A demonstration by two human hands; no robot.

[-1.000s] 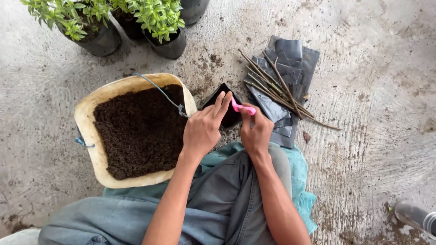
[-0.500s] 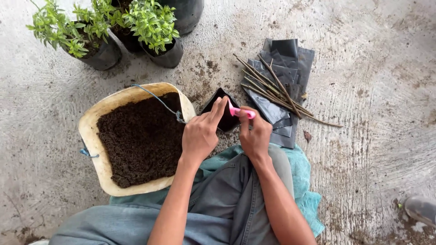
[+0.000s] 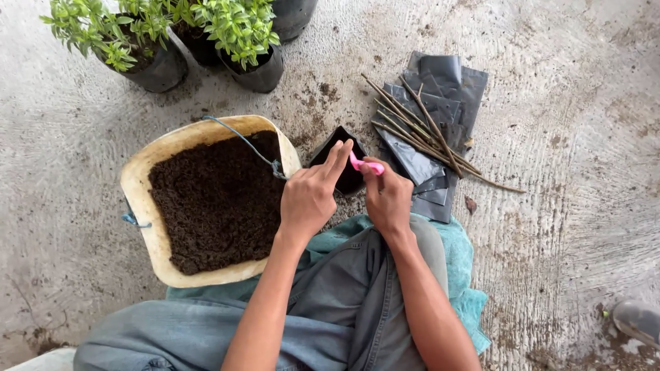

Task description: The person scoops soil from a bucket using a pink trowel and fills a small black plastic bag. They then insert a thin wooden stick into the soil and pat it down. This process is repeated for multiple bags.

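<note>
My left hand (image 3: 309, 194) rests its fingers on the rim of a small black plastic grow bag (image 3: 338, 165) that stands open on the concrete, holding its mouth. My right hand (image 3: 387, 199) is closed around a small pink tool (image 3: 366, 165), whose tip points toward the bag's opening. Left of the bag sits a cream tub (image 3: 141, 206) filled with dark soil (image 3: 213, 199), with a blue cord handle (image 3: 247, 145) across its top. My knees, in grey trousers, are below the hands.
Flat black plastic bags (image 3: 440, 96) lie at the upper right with several thin brown sticks (image 3: 426, 137) on them. Potted green plants (image 3: 234, 27) in black bags stand along the top left. A teal cloth (image 3: 460, 261) lies under my legs. A shoe (image 3: 636, 319) shows at the right edge.
The view has shifted slightly; my hands stay at the black bag, and the pink tool has dipped a little toward its opening.
</note>
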